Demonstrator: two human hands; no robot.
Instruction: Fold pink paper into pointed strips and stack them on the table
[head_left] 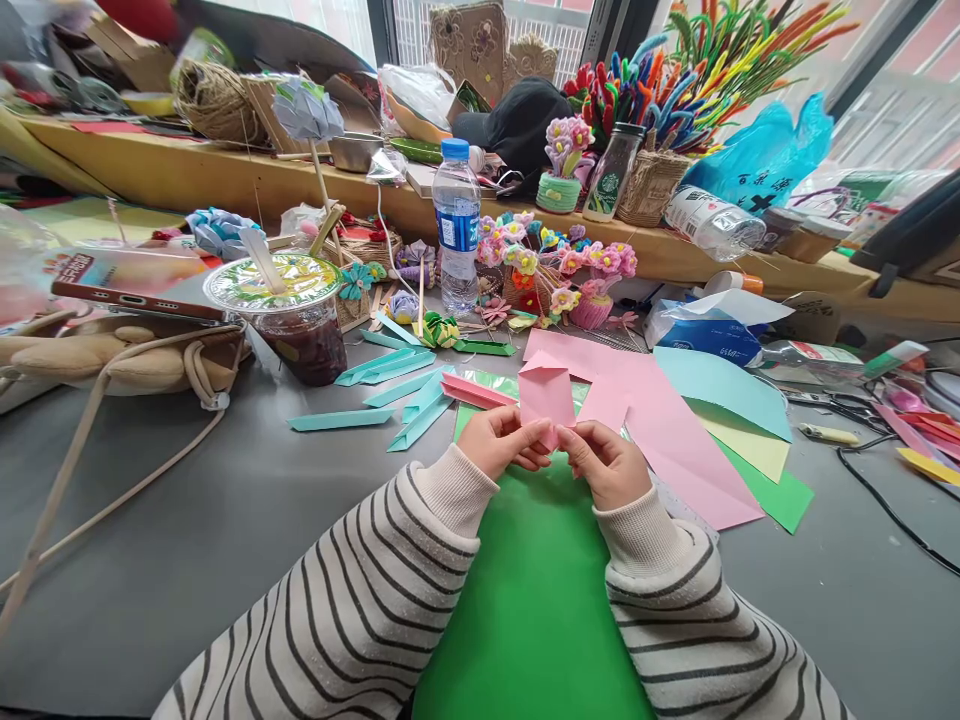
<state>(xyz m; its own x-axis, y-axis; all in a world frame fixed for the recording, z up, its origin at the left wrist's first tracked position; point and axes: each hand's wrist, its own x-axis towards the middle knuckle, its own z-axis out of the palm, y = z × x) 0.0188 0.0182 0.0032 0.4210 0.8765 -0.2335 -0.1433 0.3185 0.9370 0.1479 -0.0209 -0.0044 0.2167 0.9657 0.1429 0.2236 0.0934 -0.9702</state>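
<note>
Above the green sheet (525,600), the left hand (499,440) and right hand (607,462) pinched the bottom edge of the pink paper (546,392), which looked light, thin and easy to bend.

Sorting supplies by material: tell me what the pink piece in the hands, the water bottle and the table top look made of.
Pink piece, pinched by the left hand and right hand: matte craft paper, by its sharp creases.
Water bottle: clear glossy plastic, see-through with a blue cap.
Table top: smooth matte grey, probably laminate; the look leaves it open.
</note>
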